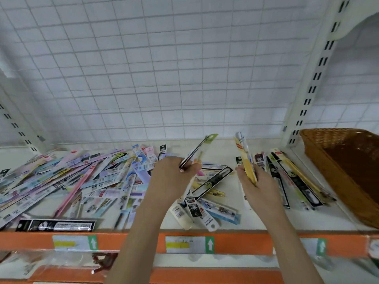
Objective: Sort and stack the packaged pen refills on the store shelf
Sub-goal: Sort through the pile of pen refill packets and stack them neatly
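Several packaged pen refills lie scattered over the white shelf (225,149), most in a loose heap (67,177) on the left. My left hand (172,175) grips a refill pack with a green top (202,149), tilted up to the right. My right hand (258,187) holds a small bunch of packs with a yellow one in front (245,158), standing nearly upright. A tidier group of packs (295,179) lies to the right of my right hand. More packs (207,203) lie between my forearms.
A brown wicker basket (328,167) stands at the right end of the shelf. A white wire grid (164,68) backs the shelf, with slotted uprights at both sides. The orange front rail (131,242) carries price labels.
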A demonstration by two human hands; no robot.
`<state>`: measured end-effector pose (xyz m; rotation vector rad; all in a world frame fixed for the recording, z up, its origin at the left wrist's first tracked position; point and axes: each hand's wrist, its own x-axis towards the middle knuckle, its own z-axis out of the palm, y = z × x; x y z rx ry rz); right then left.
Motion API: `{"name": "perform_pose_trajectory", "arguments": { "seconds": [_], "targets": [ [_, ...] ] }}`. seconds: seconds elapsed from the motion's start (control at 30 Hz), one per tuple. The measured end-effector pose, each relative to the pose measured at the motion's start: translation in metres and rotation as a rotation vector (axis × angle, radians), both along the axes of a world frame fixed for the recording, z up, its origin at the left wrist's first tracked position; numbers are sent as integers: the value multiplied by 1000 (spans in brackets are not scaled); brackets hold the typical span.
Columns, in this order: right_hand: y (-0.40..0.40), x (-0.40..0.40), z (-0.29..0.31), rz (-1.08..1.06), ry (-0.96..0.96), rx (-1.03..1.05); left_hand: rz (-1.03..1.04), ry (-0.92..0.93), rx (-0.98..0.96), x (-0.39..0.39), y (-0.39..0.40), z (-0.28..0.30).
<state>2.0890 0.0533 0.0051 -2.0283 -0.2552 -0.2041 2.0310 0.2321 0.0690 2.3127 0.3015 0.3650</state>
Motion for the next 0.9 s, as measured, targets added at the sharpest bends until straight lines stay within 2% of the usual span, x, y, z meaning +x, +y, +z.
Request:
{"name": "perform_pose_trajectory", "arguments": {
  "seconds": [0.27,0.5,0.7,0.83,0.9],
  "targets": [
    [-4,9,-1,6,12,-15,50,-38,-230,7,-11,-1],
    [6,3,-1,195,-7,-28,83,-27,-433,9,-14,-1],
    [15,-2,5,317,20,-107,-27,38,-344,10,-19,-2],
    [15,-2,2,309,-12,-125,62,-5,-79,7,-17,-3],
    [12,-1,1,274,-6,-113,92,-14,-111,2,-11,-3]
  ]
}}
